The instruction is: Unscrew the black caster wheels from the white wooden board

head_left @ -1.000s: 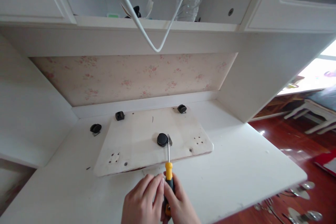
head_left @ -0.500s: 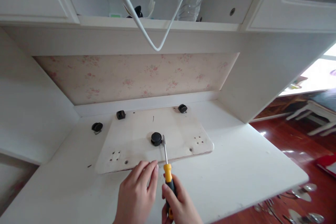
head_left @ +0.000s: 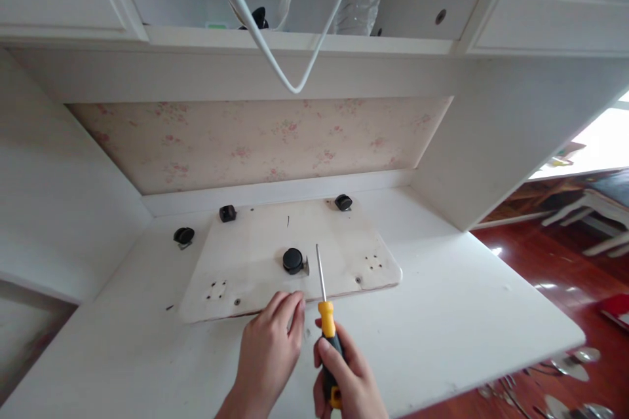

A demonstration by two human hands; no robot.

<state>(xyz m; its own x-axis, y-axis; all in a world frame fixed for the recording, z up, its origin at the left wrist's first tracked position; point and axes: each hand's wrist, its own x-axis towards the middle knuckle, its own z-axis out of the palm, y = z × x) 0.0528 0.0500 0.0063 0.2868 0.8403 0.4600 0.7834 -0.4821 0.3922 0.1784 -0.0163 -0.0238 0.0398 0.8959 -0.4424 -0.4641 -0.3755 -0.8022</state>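
Two hands work at the counter point(head_left: 442, 314): right hand point(head_left: 346, 376) grips a screwdriver point(head_left: 327, 321); left hand point(head_left: 270, 347), fingers loosely spread, touches the board point(head_left: 255, 255) near a caster point(head_left: 293, 260).

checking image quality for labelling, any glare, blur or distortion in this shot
Head view: the bright doorway at right is blown out, with glare spots on the red wooden floor; the cabinet edges bow from wide-angle distortion; the yellow-and-black screwdriver and right hand look sharp.

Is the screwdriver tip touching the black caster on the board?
Apart. The head view shows the screwdriver tip raised right of the black caster, with bare board between them.
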